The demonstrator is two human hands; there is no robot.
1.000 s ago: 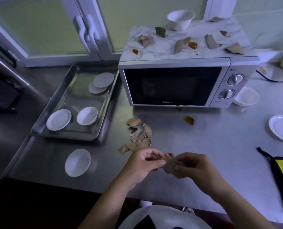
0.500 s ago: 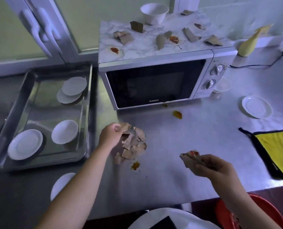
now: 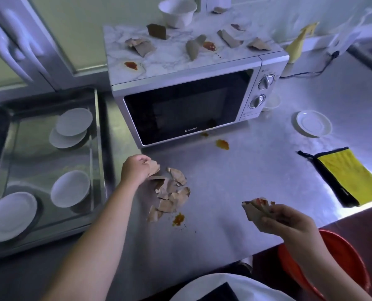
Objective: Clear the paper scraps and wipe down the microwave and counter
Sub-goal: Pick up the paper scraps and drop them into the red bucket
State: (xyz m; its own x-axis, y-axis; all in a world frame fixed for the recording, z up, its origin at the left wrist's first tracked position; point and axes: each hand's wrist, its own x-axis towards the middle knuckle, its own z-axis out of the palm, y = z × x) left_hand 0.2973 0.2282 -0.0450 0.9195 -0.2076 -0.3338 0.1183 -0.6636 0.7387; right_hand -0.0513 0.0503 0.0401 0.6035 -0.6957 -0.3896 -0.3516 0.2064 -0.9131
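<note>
I find the pile of paper scraps (image 3: 172,194) on the counter (image 3: 256,170), in front of the microwave (image 3: 187,105) and near its left front corner. The left hand (image 3: 135,169) sits at the pile's far edge with its fingers curled onto a single scrap (image 3: 154,167). The fingertips are tucked under the knuckles, so I cannot see just how they pinch it.

The right hand (image 3: 282,218) is near the counter's front edge, well apart from the pile. Its thumb and fingers are clamped on a wad of scraps (image 3: 254,209) smeared red on top, and I cannot tell how many pieces are in it.

More torn pieces (image 3: 141,46) lie scattered over the microwave's marbled top, among red sauce blots (image 3: 131,65), with a white bowl (image 3: 177,14) at the back.

An orange stain (image 3: 178,219) sits just beside the pile's near end, and an orange blot (image 3: 222,144) lies before the microwave door.

A small white cup (image 3: 272,103) is half hidden behind the microwave's right side. Further right lie a saucer (image 3: 314,123) and a yellow cloth (image 3: 350,174).

A red tub (image 3: 341,257) below the counter edge is partly covered by the right forearm. On the left, a steel tray (image 3: 98,148) holding white dishes runs out of frame.
</note>
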